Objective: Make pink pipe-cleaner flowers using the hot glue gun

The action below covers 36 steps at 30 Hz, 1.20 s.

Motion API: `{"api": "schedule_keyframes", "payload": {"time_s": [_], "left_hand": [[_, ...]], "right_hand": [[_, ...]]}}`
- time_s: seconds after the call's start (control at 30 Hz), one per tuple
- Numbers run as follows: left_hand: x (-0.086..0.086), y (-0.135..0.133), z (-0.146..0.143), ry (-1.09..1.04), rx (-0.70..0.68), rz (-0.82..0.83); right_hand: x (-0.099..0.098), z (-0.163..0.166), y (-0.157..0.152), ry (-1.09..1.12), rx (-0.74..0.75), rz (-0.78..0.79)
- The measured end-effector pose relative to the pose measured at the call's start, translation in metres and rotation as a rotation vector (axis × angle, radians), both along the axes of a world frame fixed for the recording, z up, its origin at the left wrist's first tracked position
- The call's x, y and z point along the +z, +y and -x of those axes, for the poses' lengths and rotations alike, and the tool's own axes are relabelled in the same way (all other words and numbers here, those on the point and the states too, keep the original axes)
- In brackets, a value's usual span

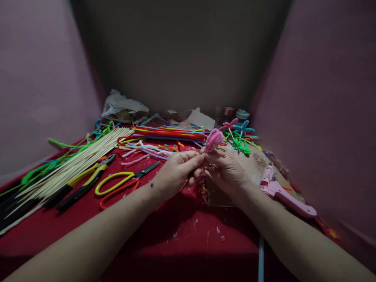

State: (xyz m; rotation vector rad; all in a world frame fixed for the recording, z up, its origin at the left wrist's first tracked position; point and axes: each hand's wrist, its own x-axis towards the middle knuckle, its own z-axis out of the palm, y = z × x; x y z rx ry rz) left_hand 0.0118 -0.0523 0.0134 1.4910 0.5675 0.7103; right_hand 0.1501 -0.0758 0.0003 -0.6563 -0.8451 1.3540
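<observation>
Both hands meet over the middle of the table around a pink pipe-cleaner flower (214,140), its fuzzy head pointing up and to the right. My left hand (187,166) is closed, thumb and fingers pinched at the base of the flower. Pressed close beside it, my right hand (225,168) is also closed on the flower just under the petals. The fingertips hide most of the stem. Left of my left hand lie scissors (116,184) with one yellow and one red-orange handle loop.
Yellow-and-black pliers (85,182) and a bundle of wooden sticks (88,156) lie at left. Bunched pipe cleaners (170,133) stretch across the back. A pink glue gun (289,196) rests at right by a cardboard piece (220,194). Finished-looking pipe-cleaner flowers (243,128) stand behind my right hand.
</observation>
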Motion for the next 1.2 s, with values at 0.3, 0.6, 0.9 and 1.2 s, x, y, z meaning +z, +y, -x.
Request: {"api": "schedule_keyframes", "payload": {"time_s": [0.3, 0.6, 0.9, 1.2], "left_hand": [[-0.007, 0.003, -0.001, 0.181, 0.262, -0.39], [-0.008, 0.011, 0.002, -0.166, -0.241, 0.434], [-0.007, 0.006, -0.002, -0.002, -0.062, 0.082], [-0.01, 0.001, -0.003, 0.121, 0.189, -0.246]], "right_hand": [[-0.003, 0.004, 0.0, -0.092, -0.04, -0.082], [-0.002, -0.001, 0.0, -0.041, 0.055, -0.043], [-0.002, 0.004, -0.002, -0.025, -0.055, -0.076], [-0.004, 0.007, -0.003, -0.063, -0.073, -0.135]]}}
